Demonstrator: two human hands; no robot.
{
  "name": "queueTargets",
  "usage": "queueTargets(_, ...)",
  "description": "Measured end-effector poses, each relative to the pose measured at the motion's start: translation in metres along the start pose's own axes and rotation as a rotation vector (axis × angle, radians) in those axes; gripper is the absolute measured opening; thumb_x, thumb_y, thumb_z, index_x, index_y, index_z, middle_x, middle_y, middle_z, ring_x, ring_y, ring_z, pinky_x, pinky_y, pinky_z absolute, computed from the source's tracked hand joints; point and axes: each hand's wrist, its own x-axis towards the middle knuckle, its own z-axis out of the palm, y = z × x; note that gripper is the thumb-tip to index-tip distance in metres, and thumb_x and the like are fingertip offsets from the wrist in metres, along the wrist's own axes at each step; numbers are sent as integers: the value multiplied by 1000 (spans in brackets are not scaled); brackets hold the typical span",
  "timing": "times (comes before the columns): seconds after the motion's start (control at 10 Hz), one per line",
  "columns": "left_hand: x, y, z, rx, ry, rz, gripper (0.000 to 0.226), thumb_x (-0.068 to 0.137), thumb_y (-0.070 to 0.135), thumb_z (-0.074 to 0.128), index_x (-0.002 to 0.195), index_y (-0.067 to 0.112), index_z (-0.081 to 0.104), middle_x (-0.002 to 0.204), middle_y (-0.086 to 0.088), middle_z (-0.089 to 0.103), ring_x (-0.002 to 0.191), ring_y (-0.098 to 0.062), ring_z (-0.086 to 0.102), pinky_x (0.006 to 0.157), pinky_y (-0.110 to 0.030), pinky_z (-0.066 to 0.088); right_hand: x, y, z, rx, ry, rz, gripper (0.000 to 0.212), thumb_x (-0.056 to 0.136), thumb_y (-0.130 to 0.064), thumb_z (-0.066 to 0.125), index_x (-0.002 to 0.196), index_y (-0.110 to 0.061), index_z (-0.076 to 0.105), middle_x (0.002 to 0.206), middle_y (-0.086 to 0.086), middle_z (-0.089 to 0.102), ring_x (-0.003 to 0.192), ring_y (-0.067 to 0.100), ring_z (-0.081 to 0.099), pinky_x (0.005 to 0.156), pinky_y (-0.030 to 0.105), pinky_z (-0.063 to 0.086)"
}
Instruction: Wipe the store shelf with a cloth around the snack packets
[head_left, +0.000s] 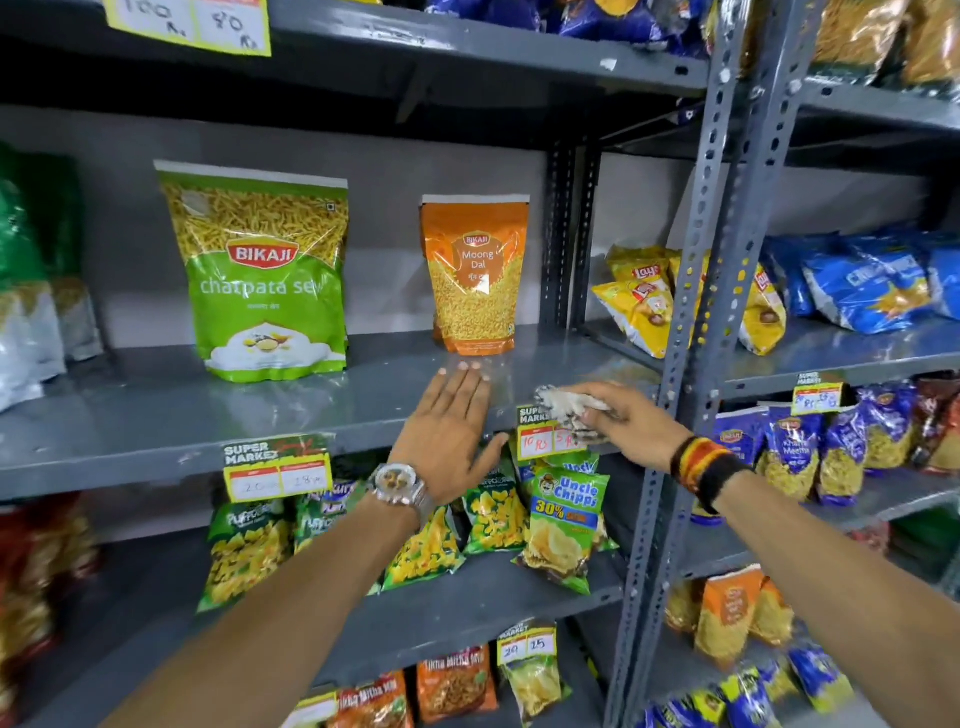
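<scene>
I see my left hand (451, 436) lying flat on the front part of the grey metal shelf (156, 415), palm down, its fingers (462, 384) straight and held close together, gripping nothing; a wristwatch (399, 488) sits on that wrist. My right hand (631, 418) hovers at the shelf's front edge, just right of the left one, its fingers pinching a crumpled white cloth (566, 408) that hangs partly over a yellow price tag (543, 441). That wrist wears a red, yellow and black band (709, 470). Further back on the same shelf two snack packets stand upright and well apart: a green Bikaji chatpata sev packet (262, 273) to the left and a smaller orange Bikaji Moong Dal packet (475, 275), directly behind my left fingertips but not touching them. On the shelf below, an Uncle Chipps packet (563, 525) leans among green Puffcorn bags (249, 551)
</scene>
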Motion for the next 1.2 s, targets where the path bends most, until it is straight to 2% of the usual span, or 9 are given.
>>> queueTargets(0.1, -56, 3, 22, -33, 108, 89, 71, 104, 46, 31, 159, 3, 21, 168, -17, 15, 157, -29, 8, 128, -49, 7, -22, 25, 30, 3, 40, 15, 38, 99, -19, 47, 129, -42, 50, 133, -2, 47, 125, 12, 43, 111, 33, 34)
queueTargets(0.3, -153, -16, 113, -54, -194, 17, 66, 102, 44, 33, 154, 2, 37, 163, -18, 33, 154, -31, 23, 124, -51, 15, -22, 64, 138, -152, -131, 48, 40, 97, -21, 48, 126, -48, 50, 133, -1, 52, 133, 26, 39, 110, 56, 30)
queueTargets(0.5, -216, -26, 193, -208, -424, -182, 73, 104, 53, 22, 156, 2, 33, 166, -16, 23, 154, -32, 22, 122, -44, 12, 1, 76, 254, -304, -300, 17, 42, 96, -16, 42, 130, -40, 50, 127, 2, 50, 123, 29, 41, 98, 45, 34)
queueTargets(0.6, -239, -23, 226, -225, -486, -256, 75, 102, 53, 27, 157, 2, 29, 166, -14, 17, 154, -34, 21, 121, -42, 10, -5, 96, 303, -349, -333, -21, 52, 90, -11, 43, 135, -38, 45, 140, -1, 44, 130, 29, 37, 108, 44, 29)
queueTargets(0.7, -254, -24, 249, -253, -517, -341, 85, 99, 64, 7, 160, 5, 16, 169, -9, 5, 157, -30, 6, 123, -42, 4, -22, 123, 336, -350, -373, -36, 55, 98, -26, 38, 149, -40, 22, 162, -4, 16, 151, 20, 6, 121, 50, 2)
queueTargets(0.8, -256, -24, 255, -270, -532, -396, 88, 98, 66, 2, 160, 6, 19, 169, -9, 11, 157, -29, 10, 123, -45, 6, -29, 137, 350, -392, -358, -54, 58, 99, -50, 25, 151, -41, 0, 163, -10, -4, 150, 12, -14, 120, 53, -6)
queueTargets(1.0, -253, -21, 254, -298, -617, -456, 96, 94, 69, -5, 159, 4, 23, 167, -13, 19, 154, -35, 21, 125, -53, 19, -13, 133, 356, -431, -444, -9, 61, 96, -59, 16, 151, -40, -5, 162, -11, -11, 149, 12, -17, 119, 56, -7)
queueTargets(1.1, -239, -17, 229, -312, -638, -488, 107, 84, 75, -18, 161, 6, 7, 169, -9, 1, 157, -30, 6, 128, -48, 7, -10, 123, 346, -354, -401, 26, 60, 98, -48, 28, 152, -35, 7, 164, -7, 0, 150, 15, -11, 119, 57, -4)
queueTargets(1.2, -224, 1, 194, -345, -576, -421, 87, 97, 68, 1, 162, 10, 0, 167, -1, -9, 157, -21, -4, 128, -42, 2, -35, 103, 327, -170, -127, 93, 51, 97, -34, 40, 147, -33, 32, 158, -5, 30, 149, 18, 17, 121, 52, 9)
